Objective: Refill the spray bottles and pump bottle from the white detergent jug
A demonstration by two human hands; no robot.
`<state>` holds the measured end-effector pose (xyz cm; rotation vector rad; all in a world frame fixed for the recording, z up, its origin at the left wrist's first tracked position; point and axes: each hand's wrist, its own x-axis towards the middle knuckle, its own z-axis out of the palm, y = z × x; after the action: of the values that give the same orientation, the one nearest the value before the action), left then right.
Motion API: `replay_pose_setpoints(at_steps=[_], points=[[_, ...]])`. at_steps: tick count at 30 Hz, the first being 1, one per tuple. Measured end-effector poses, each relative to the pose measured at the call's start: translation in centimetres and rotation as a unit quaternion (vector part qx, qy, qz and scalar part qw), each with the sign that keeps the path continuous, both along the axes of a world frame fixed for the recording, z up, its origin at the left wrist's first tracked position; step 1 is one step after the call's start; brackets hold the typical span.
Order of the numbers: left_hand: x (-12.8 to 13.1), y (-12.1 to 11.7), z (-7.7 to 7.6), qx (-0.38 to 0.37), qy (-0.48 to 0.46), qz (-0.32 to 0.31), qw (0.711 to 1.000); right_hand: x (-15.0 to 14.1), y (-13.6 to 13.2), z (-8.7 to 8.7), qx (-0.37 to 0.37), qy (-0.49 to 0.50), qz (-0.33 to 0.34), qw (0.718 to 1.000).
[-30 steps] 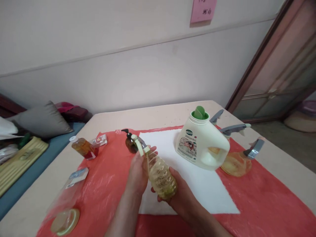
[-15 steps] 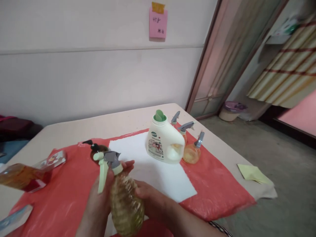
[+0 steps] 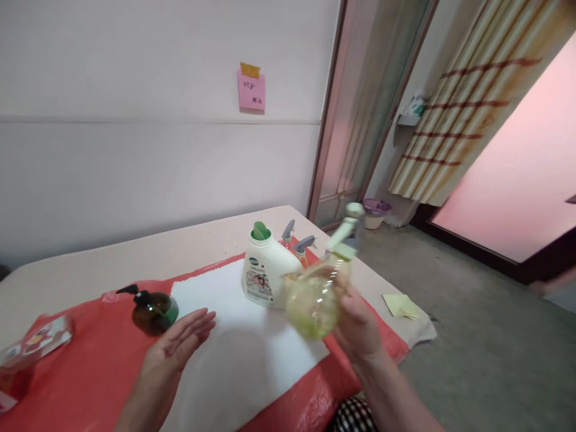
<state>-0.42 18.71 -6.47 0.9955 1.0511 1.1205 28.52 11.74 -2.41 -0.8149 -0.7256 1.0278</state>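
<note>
My right hand (image 3: 360, 324) grips a clear spray bottle (image 3: 315, 297) of yellowish liquid, held up and tilted, its pale green and grey trigger head (image 3: 345, 235) pointing up to the right. My left hand (image 3: 180, 342) is open with flat fingers, palm up, hovering over the edge of a white sheet (image 3: 234, 354) and holding nothing. A dark brown pump bottle (image 3: 153, 312) stands just left of that hand on the red plastic cover (image 3: 81, 372).
A white detergent jug (image 3: 265, 276) with a green cap stands on the white sheet, with two grey-trigger spray bottles (image 3: 302, 247) behind it. A small packet (image 3: 40, 336) lies far left. A yellow cloth (image 3: 400, 304) lies at the table's right corner. Beyond is grey floor and a doorway.
My left hand has let go of the spray bottle and opened. My right hand has carried the bottle up and to the right. The view has swung right.
</note>
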Motion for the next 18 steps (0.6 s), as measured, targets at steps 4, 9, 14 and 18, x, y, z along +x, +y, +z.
replay_pose_setpoints(at_steps=[4, 9, 14, 18], points=[[-0.6, 0.3, -0.1, -0.010, -0.014, 0.015, 1.000, 8.4, -0.8, -3.8, -0.116, -0.195, -0.325, 0.918], [-0.8, 0.5, -0.1, -0.021, -0.028, 0.068, 0.997, 14.4, 3.2, -9.8, -0.239, -0.265, -0.428, 0.830], [-1.1, 1.0, -0.8, -0.023, -0.024, 0.064, 0.997, 14.5, 7.3, -13.2, -0.286, -0.314, -0.420, 0.802], [-1.3, 0.8, -1.2, -0.014, -0.001, 0.077, 0.997, 13.6, 6.5, -13.4, -0.289, -0.342, -0.403, 0.798]])
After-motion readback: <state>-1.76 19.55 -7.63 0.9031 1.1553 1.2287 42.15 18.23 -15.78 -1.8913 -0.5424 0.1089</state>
